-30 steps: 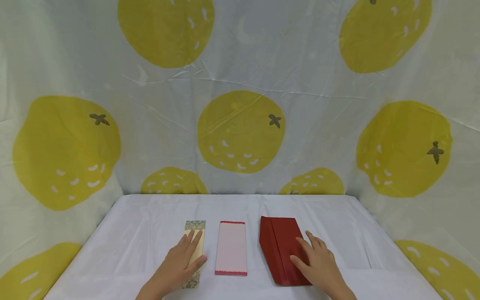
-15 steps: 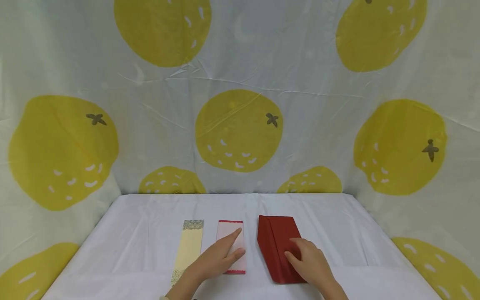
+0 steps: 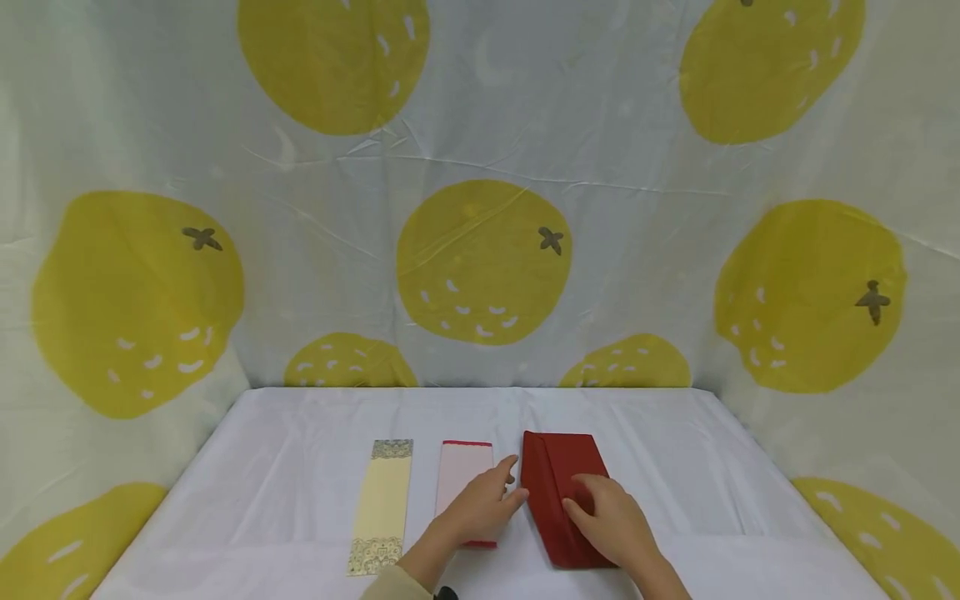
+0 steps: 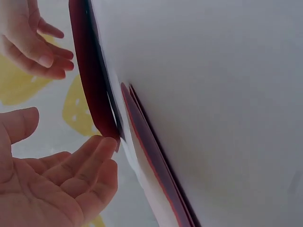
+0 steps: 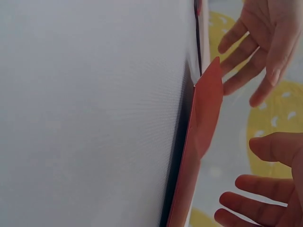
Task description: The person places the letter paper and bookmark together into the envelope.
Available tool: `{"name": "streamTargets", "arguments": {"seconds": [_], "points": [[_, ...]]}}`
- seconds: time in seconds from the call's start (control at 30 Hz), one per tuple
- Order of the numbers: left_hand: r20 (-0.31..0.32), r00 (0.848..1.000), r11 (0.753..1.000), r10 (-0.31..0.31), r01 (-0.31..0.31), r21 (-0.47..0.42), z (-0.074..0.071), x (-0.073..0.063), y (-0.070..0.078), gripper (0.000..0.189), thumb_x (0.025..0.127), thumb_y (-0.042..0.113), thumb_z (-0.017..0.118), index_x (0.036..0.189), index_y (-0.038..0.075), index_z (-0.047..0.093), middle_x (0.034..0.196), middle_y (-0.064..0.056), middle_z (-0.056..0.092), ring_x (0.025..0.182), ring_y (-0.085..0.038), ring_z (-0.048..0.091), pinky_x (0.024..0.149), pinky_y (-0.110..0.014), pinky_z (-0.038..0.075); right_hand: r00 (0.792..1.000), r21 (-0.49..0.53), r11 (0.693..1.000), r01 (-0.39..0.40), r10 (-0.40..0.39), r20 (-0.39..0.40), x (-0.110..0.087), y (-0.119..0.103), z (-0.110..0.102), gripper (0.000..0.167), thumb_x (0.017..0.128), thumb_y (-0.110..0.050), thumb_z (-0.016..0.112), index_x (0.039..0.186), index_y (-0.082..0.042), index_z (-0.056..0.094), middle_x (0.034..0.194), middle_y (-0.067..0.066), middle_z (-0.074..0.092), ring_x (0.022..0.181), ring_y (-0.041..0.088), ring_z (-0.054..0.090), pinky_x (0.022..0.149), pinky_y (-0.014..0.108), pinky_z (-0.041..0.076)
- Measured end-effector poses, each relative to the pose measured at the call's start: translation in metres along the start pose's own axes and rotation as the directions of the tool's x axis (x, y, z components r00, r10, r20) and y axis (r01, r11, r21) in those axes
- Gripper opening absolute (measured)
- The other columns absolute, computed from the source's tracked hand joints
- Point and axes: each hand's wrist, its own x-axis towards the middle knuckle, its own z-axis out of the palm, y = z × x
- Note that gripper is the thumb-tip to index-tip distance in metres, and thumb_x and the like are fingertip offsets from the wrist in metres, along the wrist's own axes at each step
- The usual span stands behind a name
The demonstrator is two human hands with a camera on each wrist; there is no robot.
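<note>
A red envelope [image 3: 566, 458] lies on the white cloth with its flap side to the left. My right hand [image 3: 615, 521] hovers over the envelope's right half, fingers loosely bent and thumb apart. In the right wrist view, a gap shows between the right hand's fingers [image 5: 255, 189] and the envelope. My left hand [image 3: 480, 504] is above a pink card [image 3: 459, 471] with red ends and covers part of it. Its relaxed fingers point to the envelope's flap edge; in the left wrist view the fingertips [image 4: 108, 144] overlap the envelope's near corner.
Left of the pink card lies a long cream card [image 3: 382, 500] with patterned ends. White cloth [image 3: 675, 433] covers the table. Behind and at the sides hangs a curtain [image 3: 637, 250] printed with large yellow fruit.
My left hand has moved right, from over the cream card, across the pink card, to near the envelope's flap. The right hand has shifted slightly left above the envelope.
</note>
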Motion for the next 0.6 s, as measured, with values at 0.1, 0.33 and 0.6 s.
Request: {"name": "streamTargets", "arguments": {"seconds": [0.1, 0.33, 0.6], "points": [[-0.028, 1.0, 0.999, 0.01, -0.009, 0.034, 0.006, 0.007, 0.002, 0.058, 0.096, 0.029, 0.059, 0.142, 0.0, 0.041, 0.112, -0.011, 0.065, 0.102, -0.024, 0.062, 0.088, -0.041, 0.051, 1.0, -0.004, 1.0, -0.001, 0.001, 0.004, 0.005, -0.001, 0.003, 0.043, 0.084, -0.028, 0.075, 0.118, -0.003, 0.065, 0.114, 0.012, 0.066, 0.107, 0.033, 0.06, 0.088, 0.056, 0.049], [-0.075, 0.996, 0.998, -0.056, 0.055, -0.011, 0.013, 0.014, 0.007, 0.053, 0.095, 0.023, 0.059, 0.14, -0.001, 0.042, 0.11, -0.012, 0.066, 0.102, -0.027, 0.062, 0.088, -0.046, 0.051, 1.0, -0.011, 1.0, 0.0, 0.0, 0.007, 0.012, -0.003, 0.005, 0.042, 0.085, -0.027, 0.074, 0.118, -0.003, 0.065, 0.114, 0.012, 0.066, 0.109, 0.034, 0.059, 0.089, 0.056, 0.049], [-0.127, 0.979, 0.987, -0.16, 0.161, -0.002, 0.021, 0.022, 0.01, 0.049, 0.093, 0.014, 0.063, 0.132, -0.011, 0.047, 0.111, -0.022, 0.064, 0.096, -0.032, 0.061, 0.084, -0.048, 0.053, 1.0, 0.0, 1.0, -0.007, 0.007, -0.004, 0.016, -0.001, 0.009, 0.042, 0.081, -0.024, 0.077, 0.116, -0.002, 0.066, 0.11, 0.012, 0.067, 0.103, 0.031, 0.061, 0.086, 0.053, 0.051]]}}
